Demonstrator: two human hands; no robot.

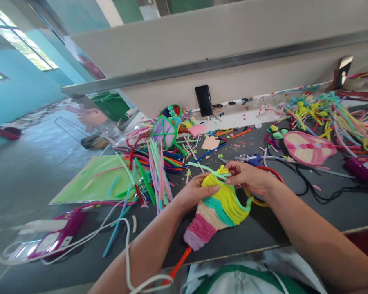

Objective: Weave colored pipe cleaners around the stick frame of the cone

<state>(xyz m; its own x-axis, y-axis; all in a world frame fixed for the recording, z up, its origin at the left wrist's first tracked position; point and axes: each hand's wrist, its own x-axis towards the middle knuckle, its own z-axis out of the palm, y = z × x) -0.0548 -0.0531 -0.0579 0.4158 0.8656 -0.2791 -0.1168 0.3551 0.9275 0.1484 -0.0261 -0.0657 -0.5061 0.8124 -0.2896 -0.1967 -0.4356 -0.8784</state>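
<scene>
A pipe-cleaner craft piece (222, 212) is held tilted over the front of the dark table. It is wound in bands of yellow, teal, cream, pink and lilac, with a curved mint-edged notch at its upper right and an orange stem (180, 264) pointing down toward me. My left hand (196, 190) grips its left side, thumb lying across the yellow band. At the top edge, the fingertips of my right hand (248, 177) pinch a mint green pipe cleaner (200, 166), whose loose end sticks out to the left. My right palm and curled fingers are partly hidden.
Purple box-like devices lie at left (61, 234) and right (358, 169); a white cord (127, 241) loops past my left forearm. Loose pipe cleaners (159, 175), blue-handled pliers (253, 158) and a pink oval piece (309, 148) lie around. A phone (204, 101) leans against the partition.
</scene>
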